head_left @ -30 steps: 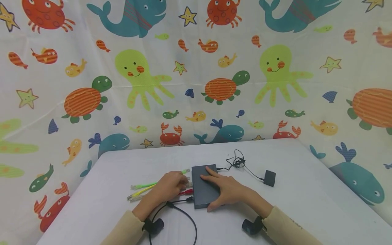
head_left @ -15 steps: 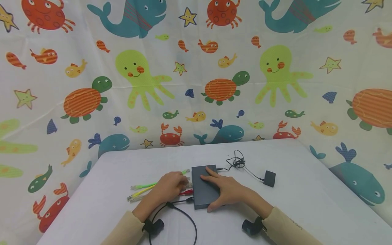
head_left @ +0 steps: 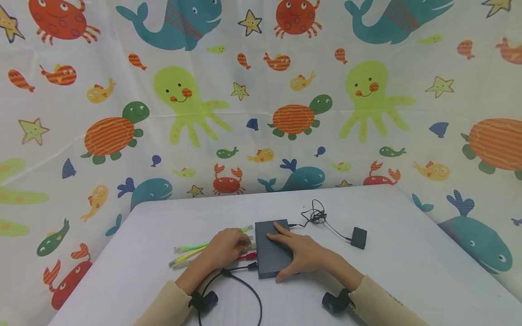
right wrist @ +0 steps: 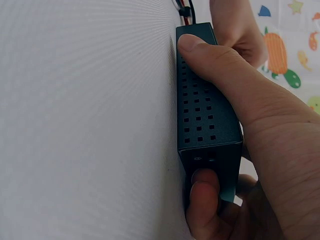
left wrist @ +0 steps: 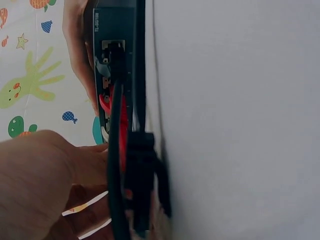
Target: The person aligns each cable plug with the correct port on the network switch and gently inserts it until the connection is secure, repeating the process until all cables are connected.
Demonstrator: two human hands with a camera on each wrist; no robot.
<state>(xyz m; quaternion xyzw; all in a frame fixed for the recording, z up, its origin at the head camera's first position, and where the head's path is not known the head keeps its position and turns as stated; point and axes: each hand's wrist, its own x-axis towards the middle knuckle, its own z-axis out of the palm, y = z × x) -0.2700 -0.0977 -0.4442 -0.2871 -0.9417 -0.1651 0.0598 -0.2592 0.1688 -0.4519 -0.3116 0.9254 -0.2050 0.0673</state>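
A dark, flat network switch (head_left: 267, 260) lies on the table, its ports facing left. My right hand (head_left: 306, 253) grips it: the thumb presses the perforated side (right wrist: 197, 110) in the right wrist view while fingers curl at the back end. My left hand (head_left: 226, 249) is at the port side, fingers bent and pinching a pale network cable (left wrist: 104, 134), most of it hidden by the hand. A red network cable (head_left: 248, 256) and a thick black cable (head_left: 254, 292) are plugged in nearby, the black one with a dark plug (left wrist: 116, 62) in a port.
Green (head_left: 187, 248) and yellow (head_left: 182, 260) network cables extend left under the left hand. Behind the switch, a tangled thin power cord (head_left: 317, 216) leads to a black power adapter (head_left: 359, 237) on the right. A curtain (head_left: 253, 149) with printed sea animals hangs behind the table.
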